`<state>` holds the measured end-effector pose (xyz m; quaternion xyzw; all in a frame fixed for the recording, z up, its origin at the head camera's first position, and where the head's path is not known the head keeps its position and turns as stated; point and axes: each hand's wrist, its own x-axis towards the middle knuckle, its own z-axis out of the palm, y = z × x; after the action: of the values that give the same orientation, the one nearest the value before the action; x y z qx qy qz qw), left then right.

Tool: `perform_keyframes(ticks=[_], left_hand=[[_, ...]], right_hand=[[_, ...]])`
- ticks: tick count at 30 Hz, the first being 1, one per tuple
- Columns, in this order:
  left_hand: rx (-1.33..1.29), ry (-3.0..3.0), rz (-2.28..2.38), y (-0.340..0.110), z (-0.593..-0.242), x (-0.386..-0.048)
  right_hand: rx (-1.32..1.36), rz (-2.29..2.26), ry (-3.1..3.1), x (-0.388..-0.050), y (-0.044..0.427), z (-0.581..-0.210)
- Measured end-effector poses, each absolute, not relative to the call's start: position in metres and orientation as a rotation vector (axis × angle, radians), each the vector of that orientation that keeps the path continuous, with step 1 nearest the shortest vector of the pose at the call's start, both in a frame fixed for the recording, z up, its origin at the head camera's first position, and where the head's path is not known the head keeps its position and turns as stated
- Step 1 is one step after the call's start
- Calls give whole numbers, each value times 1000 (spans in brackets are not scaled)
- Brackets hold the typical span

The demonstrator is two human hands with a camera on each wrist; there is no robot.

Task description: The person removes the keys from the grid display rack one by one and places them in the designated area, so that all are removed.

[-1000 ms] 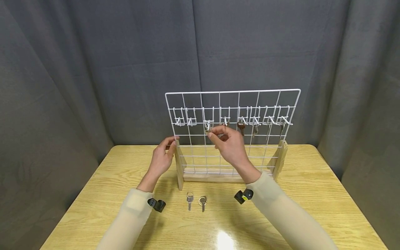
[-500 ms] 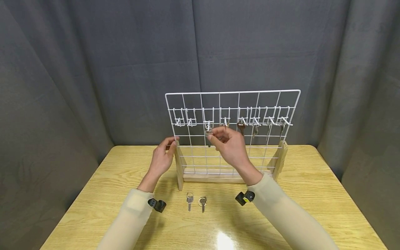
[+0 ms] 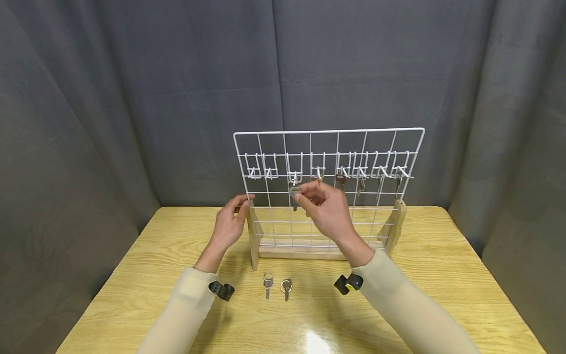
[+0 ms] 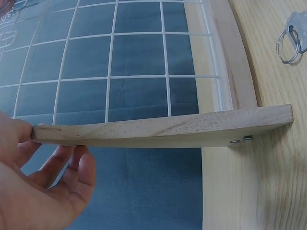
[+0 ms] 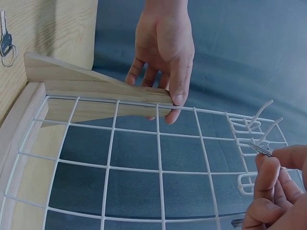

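Observation:
A white wire grid rack (image 3: pixel 329 130) on wooden supports has a row of white hooks. My right hand (image 3: pixel 327 209) pinches a silver key (image 3: pixel 295 200) just below the third hook from the left (image 3: pixel 295 177). In the right wrist view the key (image 5: pixel 261 150) shows edge-on between thumb and finger; whether its ring is on the hook is hidden. My left hand (image 3: pixel 227 227) grips the top of the left wooden side support (image 4: pixel 158 129), thumb on one face and fingers on the other.
Two keys with rings, one silver (image 3: pixel 268 282) and one darker (image 3: pixel 286 286), lie on the wooden table (image 3: pixel 177 305) before the rack. Several keys, among them a brown one (image 3: pixel 341 181), hang from hooks to the right. A grey curtain (image 3: pixel 199 98) stands behind.
My right hand has moved slightly down and the key now shows more fully below the hook. The left hand stays on the support.

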<state>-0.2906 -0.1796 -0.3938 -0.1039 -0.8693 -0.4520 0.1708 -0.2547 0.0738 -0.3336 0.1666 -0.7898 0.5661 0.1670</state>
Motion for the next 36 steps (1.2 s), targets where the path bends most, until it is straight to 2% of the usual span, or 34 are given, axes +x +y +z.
perform_keyframes(ticks=[26, 36], left_hand=[[-301, -2457, -1309, -180, -394, -290], [-303, -2462, -1303, -180, -395, -291]], right_hand=[[590, 1678, -2202, -233, 76, -325], [557, 1722, -2297, -231, 78, -332]])
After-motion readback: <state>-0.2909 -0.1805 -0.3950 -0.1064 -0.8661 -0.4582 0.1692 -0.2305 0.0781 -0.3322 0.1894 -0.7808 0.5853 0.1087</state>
